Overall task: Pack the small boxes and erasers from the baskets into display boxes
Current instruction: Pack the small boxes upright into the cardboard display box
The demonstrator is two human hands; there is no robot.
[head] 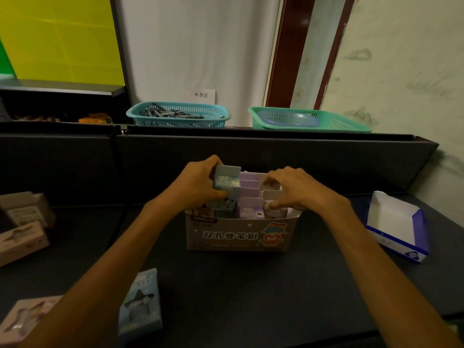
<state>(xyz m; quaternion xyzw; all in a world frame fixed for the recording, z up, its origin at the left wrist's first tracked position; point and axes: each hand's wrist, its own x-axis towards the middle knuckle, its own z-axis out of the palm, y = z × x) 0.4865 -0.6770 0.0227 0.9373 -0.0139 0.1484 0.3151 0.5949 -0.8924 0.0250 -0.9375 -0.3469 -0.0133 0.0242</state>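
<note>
Nearest to the viewer, in front of the display box [238,232], a blue small box [140,305] is lying unpacked. Over the display box, the left hand [198,184] is gripping a blue box [226,182] above the left column, and the right hand [291,189] is pinching a pink box [272,209] in the right column. Beyond it, the green basket [311,120] is standing apparently emptied; packing is judged well advanced.

Dark table [238,292] bears display box [238,233]; empty tray [396,227]; small boxes [140,305].

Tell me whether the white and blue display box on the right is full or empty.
Empty: the white and blue display box lies tilted on the table, its bare white inside showing.
</note>
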